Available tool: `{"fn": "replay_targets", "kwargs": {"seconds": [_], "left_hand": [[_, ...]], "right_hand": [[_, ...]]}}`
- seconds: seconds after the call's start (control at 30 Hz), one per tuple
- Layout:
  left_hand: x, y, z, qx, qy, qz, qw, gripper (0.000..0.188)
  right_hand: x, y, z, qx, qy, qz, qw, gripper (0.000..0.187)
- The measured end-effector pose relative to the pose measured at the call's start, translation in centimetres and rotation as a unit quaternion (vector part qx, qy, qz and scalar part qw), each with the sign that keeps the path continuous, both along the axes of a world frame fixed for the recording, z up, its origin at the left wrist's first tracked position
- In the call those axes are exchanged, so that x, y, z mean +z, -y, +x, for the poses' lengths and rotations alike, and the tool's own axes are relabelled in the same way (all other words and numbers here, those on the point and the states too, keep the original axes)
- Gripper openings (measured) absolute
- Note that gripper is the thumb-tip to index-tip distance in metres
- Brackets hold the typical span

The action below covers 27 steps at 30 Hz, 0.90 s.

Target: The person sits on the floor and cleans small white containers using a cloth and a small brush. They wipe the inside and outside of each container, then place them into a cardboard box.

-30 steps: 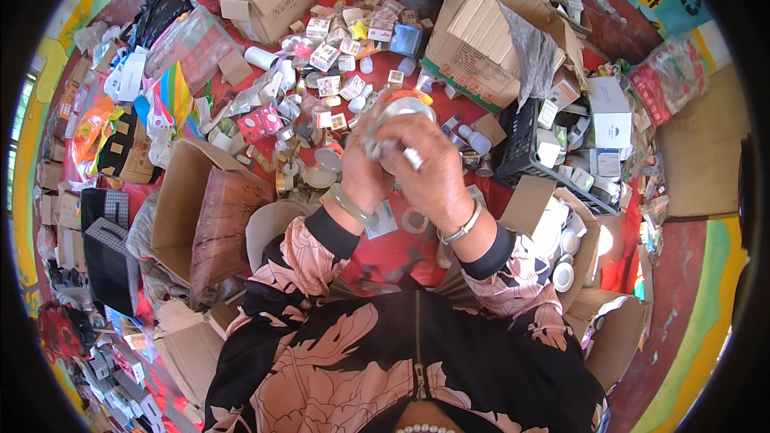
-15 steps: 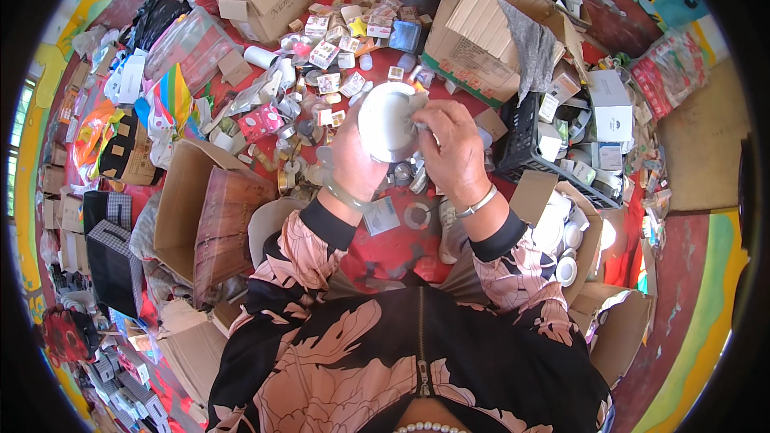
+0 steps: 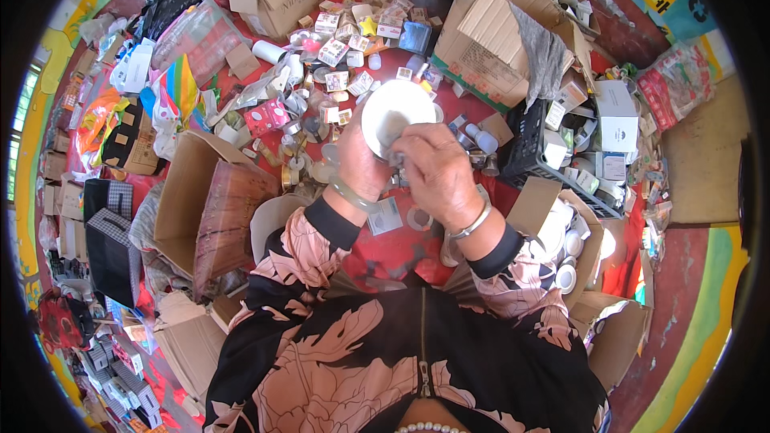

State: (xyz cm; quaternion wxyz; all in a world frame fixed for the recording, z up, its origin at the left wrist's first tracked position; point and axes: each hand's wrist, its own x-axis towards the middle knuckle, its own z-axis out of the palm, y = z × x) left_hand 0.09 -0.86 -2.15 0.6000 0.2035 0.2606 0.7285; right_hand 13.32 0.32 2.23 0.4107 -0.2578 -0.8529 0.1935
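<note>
Shifted from 3 to 6 o'clock on the disc [image 3: 395, 108], my right hand [image 3: 439, 167] seemingly pinched a grey scrap [image 3: 395, 158]; my left hand [image 3: 358, 163], clasping at 8, needed steadiness.

A carton [image 3: 228, 224] stands left of the left hand [image 3: 358, 162], a crate [image 3: 521, 138] right.

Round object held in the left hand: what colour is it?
The round object is white, looking greyer toward its lower middle; best seen in the head view.

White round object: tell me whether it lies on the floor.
No, the left hand holds the white round object up off the floor.
</note>
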Motion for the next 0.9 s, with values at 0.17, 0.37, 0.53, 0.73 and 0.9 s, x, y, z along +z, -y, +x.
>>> {"fn": "replay_targets", "kwargs": {"seconds": [0.17, 0.37, 0.53, 0.73, 0.9], "left_hand": [[0.6, -0.2, -0.5, -0.03, 0.186, 0.049, 0.981, 0.039], [0.4, 0.1, -0.1, -0.046, 0.152, 0.057, 0.986, 0.04], [2.0, 0.9, 2.2, 0.02, -0.158, 0.053, 0.986, 0.041], [2.9, 1.4, 1.9, 0.013, -0.175, -0.02, 0.984, 0.035], [1.8, 0.5, 1.4, -0.018, -0.098, 0.032, 0.995, 0.035]], "right_hand": [[-0.2, -2.8, 2.4, -0.116, 0.002, 0.041, 0.992, 0.025], [1.3, -1.5, 1.8, -0.167, -0.096, -0.034, 0.981, 0.023], [0.2, -1.5, 0.6, -0.195, -0.073, -0.065, 0.976, 0.017], [1.1, -0.5, 0.2, 0.025, -0.015, -0.117, 0.993, 0.016], [0.6, -3.4, 2.7, 0.004, 0.065, -0.039, 0.997, 0.015]]}}
